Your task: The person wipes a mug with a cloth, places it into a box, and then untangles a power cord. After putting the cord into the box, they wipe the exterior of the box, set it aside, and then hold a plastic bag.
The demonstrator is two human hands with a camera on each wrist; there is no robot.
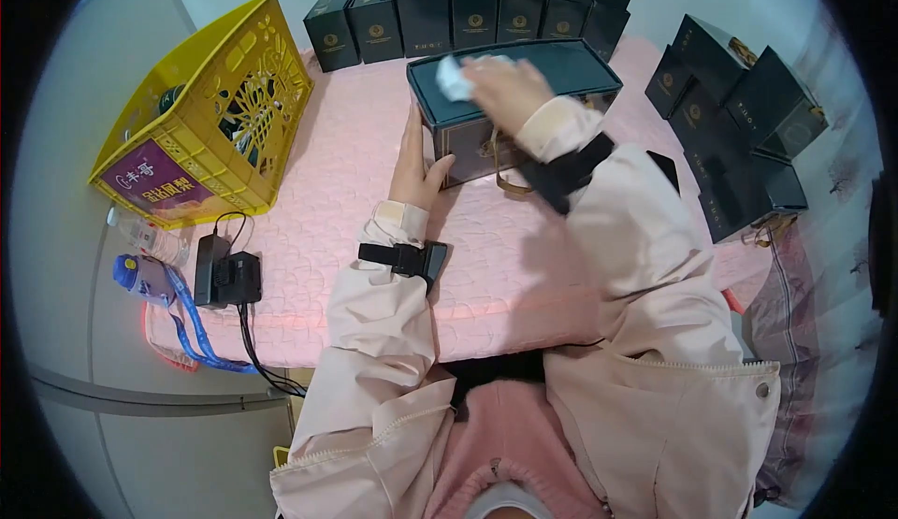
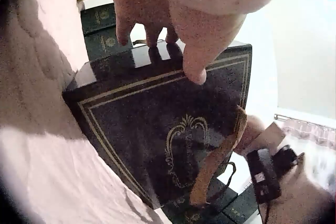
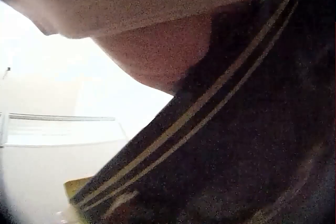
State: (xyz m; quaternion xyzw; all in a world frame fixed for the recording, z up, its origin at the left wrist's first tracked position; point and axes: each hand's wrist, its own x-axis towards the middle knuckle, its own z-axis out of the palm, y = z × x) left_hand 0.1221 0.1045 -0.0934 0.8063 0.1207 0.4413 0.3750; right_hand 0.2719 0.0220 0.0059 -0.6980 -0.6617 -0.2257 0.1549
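Note:
A long dark box (image 1: 465, 151) with a green top and gold line trim lies on the pink quilted cover. My left hand (image 1: 412, 169) steadies its left end, fingers straight along that side. In the left wrist view, the thumb of the left hand (image 2: 202, 35) rests on the front face, over a gold ornamental frame. On the box's top, my right hand (image 1: 510, 93), blurred, holds a crumpled white cloth (image 1: 454, 80). A brown strap handle (image 2: 218, 161) hangs at the box's front. The right wrist view shows mostly the box's gold-lined face (image 3: 236, 145); its hand's fingers are hidden there.
Stacked dark green boxes (image 1: 475, 23) line the back, and more dark boxes (image 1: 716, 136) stand at the right. On the left are a yellow crate (image 1: 201, 131) with items inside, a clear bottle (image 1: 150, 236), a blue-capped bottle (image 1: 142, 279) and black devices with cables (image 1: 227, 274).

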